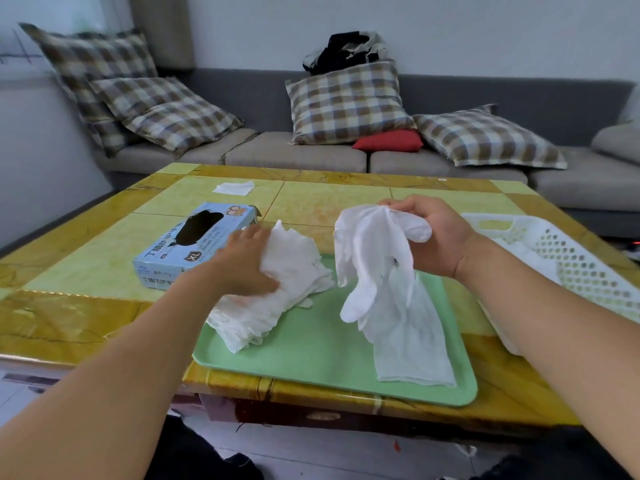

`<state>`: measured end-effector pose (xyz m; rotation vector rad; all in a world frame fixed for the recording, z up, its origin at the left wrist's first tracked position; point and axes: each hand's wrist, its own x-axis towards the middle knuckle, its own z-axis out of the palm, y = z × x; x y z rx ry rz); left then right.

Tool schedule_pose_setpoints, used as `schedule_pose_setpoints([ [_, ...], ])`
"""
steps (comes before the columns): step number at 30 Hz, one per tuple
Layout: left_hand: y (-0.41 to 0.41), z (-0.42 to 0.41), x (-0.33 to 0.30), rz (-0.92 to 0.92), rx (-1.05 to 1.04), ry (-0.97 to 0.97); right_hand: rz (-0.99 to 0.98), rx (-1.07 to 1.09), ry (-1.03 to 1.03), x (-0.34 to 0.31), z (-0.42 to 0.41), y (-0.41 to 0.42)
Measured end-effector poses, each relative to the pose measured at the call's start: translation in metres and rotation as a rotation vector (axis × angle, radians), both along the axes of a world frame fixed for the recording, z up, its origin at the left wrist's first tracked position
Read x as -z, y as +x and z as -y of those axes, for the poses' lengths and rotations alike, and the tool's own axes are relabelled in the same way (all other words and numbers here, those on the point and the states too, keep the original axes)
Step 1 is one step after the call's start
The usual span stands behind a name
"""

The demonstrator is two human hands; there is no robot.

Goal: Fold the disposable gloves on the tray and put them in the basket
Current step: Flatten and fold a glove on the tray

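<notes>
The right hand [441, 237] pinches a limp white disposable glove [377, 289] by its fingers (light, floppy; better taken by the cuff), while the left hand [244, 261] presses flat on the white glove stack [277, 299].

White gloves on a mint-green tray, yellow table around them.

The glove [381, 271] pinched in the right hand [440, 237] is plain white, as is the glove stack [277, 292] under the left hand [246, 261]. Below both hands the tray [311, 344] is pale green. Right of the right hand, the basket [568, 258] is white with a dotted hole pattern. Left of the left hand, the glove box [187, 244] is light blue with a black opening. The table [86, 258] is yellow-green tiles banded in marbled amber.
</notes>
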<state>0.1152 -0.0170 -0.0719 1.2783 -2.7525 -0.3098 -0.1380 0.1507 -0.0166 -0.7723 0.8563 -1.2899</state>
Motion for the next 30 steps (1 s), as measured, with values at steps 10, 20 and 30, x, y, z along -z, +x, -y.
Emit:
schedule_pose_setpoints([
  [10, -0.089, -0.101, -0.06, -0.801, 0.177, 0.928, 0.118, 0.207, -0.033, -0.005, -0.014, -0.017],
  [20, -0.124, -0.093, -0.062, -1.166, 0.045, 0.918, -0.396, 0.002, 0.046, -0.004, -0.062, -0.033],
  [30, -0.136, -0.112, -0.068, -1.106, 0.283, 1.277, -0.522, 0.29, -0.208, 0.011, -0.038, -0.03],
])
